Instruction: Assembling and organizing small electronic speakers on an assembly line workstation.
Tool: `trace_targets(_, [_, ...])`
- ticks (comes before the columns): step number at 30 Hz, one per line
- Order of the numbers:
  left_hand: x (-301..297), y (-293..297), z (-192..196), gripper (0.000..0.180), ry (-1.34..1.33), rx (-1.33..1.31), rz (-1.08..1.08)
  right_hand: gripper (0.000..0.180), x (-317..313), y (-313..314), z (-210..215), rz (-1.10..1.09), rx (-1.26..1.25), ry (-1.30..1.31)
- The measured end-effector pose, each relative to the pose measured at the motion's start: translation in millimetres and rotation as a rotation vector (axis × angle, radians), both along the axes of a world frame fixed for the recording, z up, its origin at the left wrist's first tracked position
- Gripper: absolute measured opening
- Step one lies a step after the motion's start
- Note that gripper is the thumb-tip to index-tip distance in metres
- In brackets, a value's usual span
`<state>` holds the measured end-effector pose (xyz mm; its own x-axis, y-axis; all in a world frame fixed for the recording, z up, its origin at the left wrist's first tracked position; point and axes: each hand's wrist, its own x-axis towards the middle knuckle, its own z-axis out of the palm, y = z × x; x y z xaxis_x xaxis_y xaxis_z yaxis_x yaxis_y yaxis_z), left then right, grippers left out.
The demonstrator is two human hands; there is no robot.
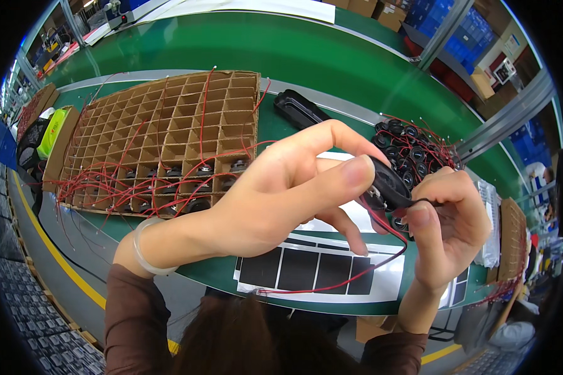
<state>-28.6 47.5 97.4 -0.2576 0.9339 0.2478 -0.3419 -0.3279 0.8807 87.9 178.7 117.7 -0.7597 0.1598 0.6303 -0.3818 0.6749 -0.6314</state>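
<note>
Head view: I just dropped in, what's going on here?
A person is working bare-handed on a black part with red wire trailing from it. The left hand holds it between thumb and forefinger; the right hand pinches a thin black strip at its edge. Below lies a white sheet with black rectangles. To the left, a cardboard divider tray has dark wired parts in its nearer cells; a pile of round black parts lies beyond the hands.

One wide fisheye view looks down from the wearer's head, above and on the near side of the grip, facing forward across the bench. The left hand and right hand sit close, filling the middle; beyond the grip, a green surface curves away toward the rim.
</note>
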Motion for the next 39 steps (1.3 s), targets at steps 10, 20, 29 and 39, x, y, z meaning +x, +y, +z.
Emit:
trace_targets(10, [3.3,-4.3,4.7,0.035,0.062,-0.03,0.092,0.014,-7.6,-4.4,-6.8,-0.089,-0.056,0.084])
trace_targets(20, [4.8,4.2,-2.2,0.034,0.131,0.041,0.329,0.028,-2.2,-8.2,-3.4,-0.378,0.33,-0.065])
trace_targets(29, [1.3,0.3,5.2,0.043,0.14,-0.041,0.25,0.039,-3.1,-9.2,-4.1,-0.101,-0.014,-0.061])
trace_targets(39, [1.1,-0.8,-0.5,0.039,0.128,-0.048,0.179,0.015,-3.2,-12.5,-8.7,-0.136,-0.069,-0.019])
